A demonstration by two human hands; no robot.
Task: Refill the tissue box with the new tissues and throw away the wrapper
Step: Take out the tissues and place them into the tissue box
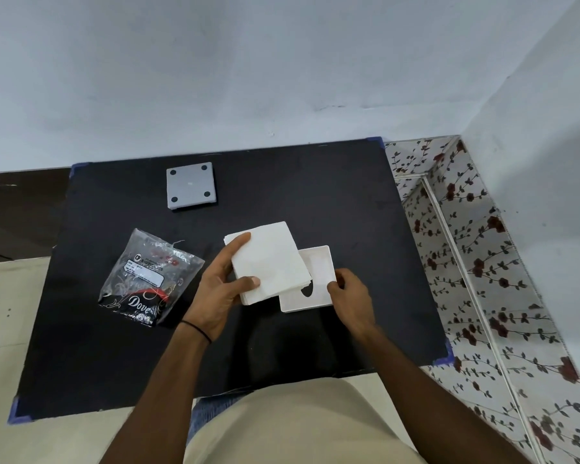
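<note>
Against the pale wall (248,78), a black mat (315,195) lies flat with blue tape at its corners (the far right one (375,141) shows best). White tiles (482,262) printed with dark red flowers run along the right side, and a second wall closes the corner there.

At the mat's far side, well apart from everything else, sits a grey square plate (190,185) with four dark round pads, one at each corner. Left of centre lies the wrapper (148,279), clear crinkled plastic with a white label and a black band reading "Dove"; it lies slack on the mat, just beside your left wrist, and no hand touches it.

Near the middle, the white box (318,266) rests with its hollow side up, raised rim showing along the far and right edges. A dark oval slot shows in its floor. Your right hand (352,296) grips its near right corner, fingers curled round the rim.

Your left hand (215,293), a thin black band (198,329) on the wrist, holds the tissues (268,259), a square white stack. The thumb presses on top and the fingers wrap the left edge. The stack covers the box's left part; whether it touches the box, you cannot tell.
</note>
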